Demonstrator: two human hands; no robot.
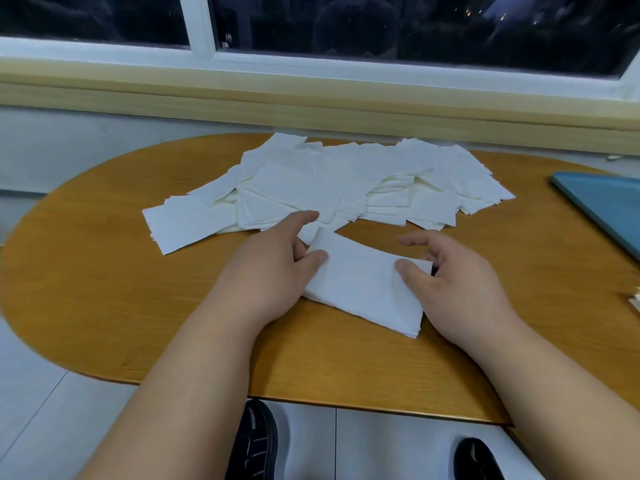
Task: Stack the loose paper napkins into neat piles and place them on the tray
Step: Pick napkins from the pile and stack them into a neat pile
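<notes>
— Where are the napkins now?

— Most of them lie in a loose heap of napkins (329, 181), fanned every which way at twelve o'clock on the wooden worktop (104, 289). Nearer the person sits a small pile of napkins (363, 285), lying askew, its long side running from ten o'clock to four.

— And the hands?

— One at each end of it. The left hand (273, 268) has its thumb down on the top sheet at the nine o'clock end, and its forefinger stretches out straight to touch the edge of the heap. The right hand (457, 282) pinches the three o'clock end, thumb on top, lower fingers (433, 268) curled round the edge, forefinger lifted clear. Neither is clamped hard; I'd say they are squaring the pile up.

— The tray?

— A blue tray (602, 209), off at two o'clock by the worktop's edge, well apart from the pile. No napkins on the part I can see.

— What could spoil it?

— The sheets are thin and slippery, I'd guess. Squeeze the ends together too much and the middle buckles. Lift it by the ends alone and the lower sheets may sag or slide out on the way across. And that outstretched forefinger could drag a loose napkin off the heap and skew the pile.
</notes>
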